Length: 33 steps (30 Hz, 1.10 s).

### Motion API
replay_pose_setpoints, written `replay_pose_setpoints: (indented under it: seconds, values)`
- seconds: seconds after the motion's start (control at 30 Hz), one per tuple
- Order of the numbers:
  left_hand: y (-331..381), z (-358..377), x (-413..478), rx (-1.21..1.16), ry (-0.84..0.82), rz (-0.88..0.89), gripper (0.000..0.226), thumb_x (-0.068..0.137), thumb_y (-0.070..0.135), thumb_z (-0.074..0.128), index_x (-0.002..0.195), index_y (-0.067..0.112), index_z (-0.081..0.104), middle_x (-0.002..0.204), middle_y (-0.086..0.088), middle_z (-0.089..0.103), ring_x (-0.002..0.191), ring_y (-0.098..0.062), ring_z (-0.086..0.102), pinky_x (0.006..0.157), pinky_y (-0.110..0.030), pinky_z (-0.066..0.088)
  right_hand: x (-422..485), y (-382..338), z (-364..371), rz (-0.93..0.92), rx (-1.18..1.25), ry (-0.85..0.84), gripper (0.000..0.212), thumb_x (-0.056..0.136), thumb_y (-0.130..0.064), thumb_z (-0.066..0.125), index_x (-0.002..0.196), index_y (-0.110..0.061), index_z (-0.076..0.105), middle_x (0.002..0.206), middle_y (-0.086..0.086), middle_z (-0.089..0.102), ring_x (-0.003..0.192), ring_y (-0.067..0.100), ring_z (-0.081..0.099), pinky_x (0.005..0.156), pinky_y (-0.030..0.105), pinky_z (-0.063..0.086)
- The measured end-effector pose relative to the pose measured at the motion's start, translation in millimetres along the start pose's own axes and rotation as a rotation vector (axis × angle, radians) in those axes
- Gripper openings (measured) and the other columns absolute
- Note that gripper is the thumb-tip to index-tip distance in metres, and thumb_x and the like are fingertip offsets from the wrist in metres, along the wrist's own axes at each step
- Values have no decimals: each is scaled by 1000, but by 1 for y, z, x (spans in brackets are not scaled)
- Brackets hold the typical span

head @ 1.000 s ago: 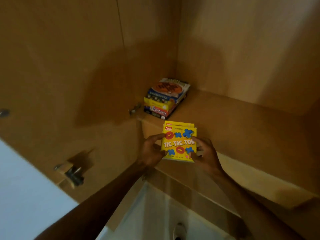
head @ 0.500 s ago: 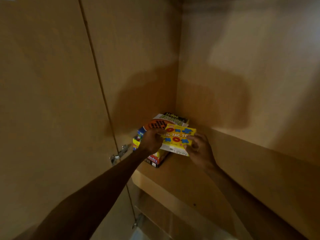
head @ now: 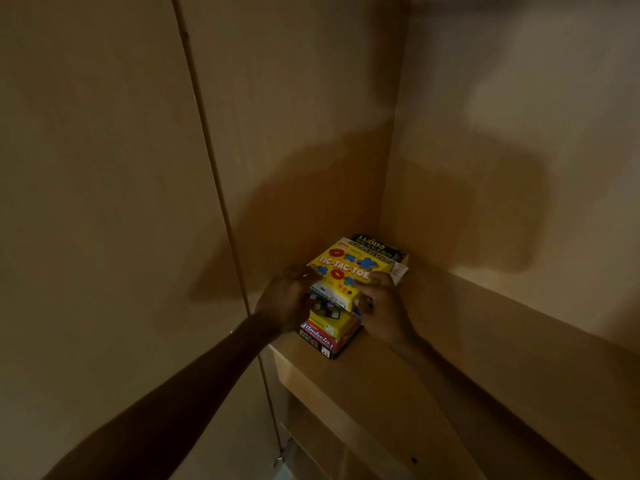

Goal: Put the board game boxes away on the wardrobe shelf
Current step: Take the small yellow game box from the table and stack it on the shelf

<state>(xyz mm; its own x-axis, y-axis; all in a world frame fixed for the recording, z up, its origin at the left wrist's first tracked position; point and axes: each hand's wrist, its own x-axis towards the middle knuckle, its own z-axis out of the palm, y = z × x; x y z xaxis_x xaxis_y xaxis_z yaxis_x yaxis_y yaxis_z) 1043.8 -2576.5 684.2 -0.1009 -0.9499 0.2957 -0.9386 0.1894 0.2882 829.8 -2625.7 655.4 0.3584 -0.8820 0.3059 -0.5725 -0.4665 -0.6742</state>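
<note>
Deep in the dim wardrobe's back corner, your left hand (head: 287, 299) and right hand (head: 382, 306) both clasp the yellow Tic-Tac-Toe box (head: 341, 268), sitting atop the stack of game boxes (head: 329, 332) on the bare wooden shelf (head: 433, 393).

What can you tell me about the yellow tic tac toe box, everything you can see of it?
The Tic Tac Toe box is a flat yellow box, cardboard by its look, with white lettering and red rings and blue crosses printed on top. It lies face up and nearly level atop the stack of game boxes in the shelf's back left corner. The left hand and right hand touch its near corners.
</note>
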Motion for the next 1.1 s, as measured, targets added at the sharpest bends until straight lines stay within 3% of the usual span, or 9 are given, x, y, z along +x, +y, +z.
replay_pose_setpoints:
  seconds: [0.1,0.47,0.6,0.73,0.83,1.0,1.1]
  values:
    - [1,-3,-1,71,-79,-53,72,74,7,54,145,17,41,150,-9,41,136,-32,36,110,-44,38,11,-3,8,-12,-30,-28,39,92,-7,55,131,-3,56,147,17,29,140,30,32,106,46,43]
    - [-6,-5,-8,71,-198,-147,84,79,13,59,152,25,19,161,-1,20,143,-31,24,111,-47,37,16,-10,16,-18,-103,-102,51,92,-4,52,141,-6,43,153,16,21,146,30,21,111,45,39]
    - [-1,0,-29,-65,-13,-158,76,81,19,59,150,18,29,154,-8,36,139,-28,35,110,-43,39,-4,-12,10,-105,-51,50,49,87,-9,58,136,-9,51,148,14,30,141,29,30,108,43,42]
    - [19,14,-74,-286,154,-160,60,81,21,64,139,18,49,138,-3,55,127,-21,50,103,-35,43,-52,-22,-4,-134,105,184,45,86,-7,63,130,-14,57,136,3,44,128,14,47,100,28,48]
    - [40,29,-110,-547,120,-291,52,84,15,69,133,21,55,131,6,56,118,-11,53,94,-24,41,-97,-18,-3,-59,140,217,44,84,-10,66,128,-13,59,124,3,54,117,12,53,97,25,47]
    - [76,46,-171,-775,57,-398,43,86,13,70,127,23,59,125,8,63,109,-11,60,80,-17,42,-187,-13,0,126,114,229,45,80,-12,70,124,-13,61,120,2,60,110,13,58,95,28,48]
    - [96,44,-210,-855,20,-391,39,88,10,67,126,17,60,122,1,63,108,-14,59,74,-6,45,-241,-21,-3,206,90,256,46,81,-14,71,126,-15,60,118,2,61,103,16,62,86,28,51]
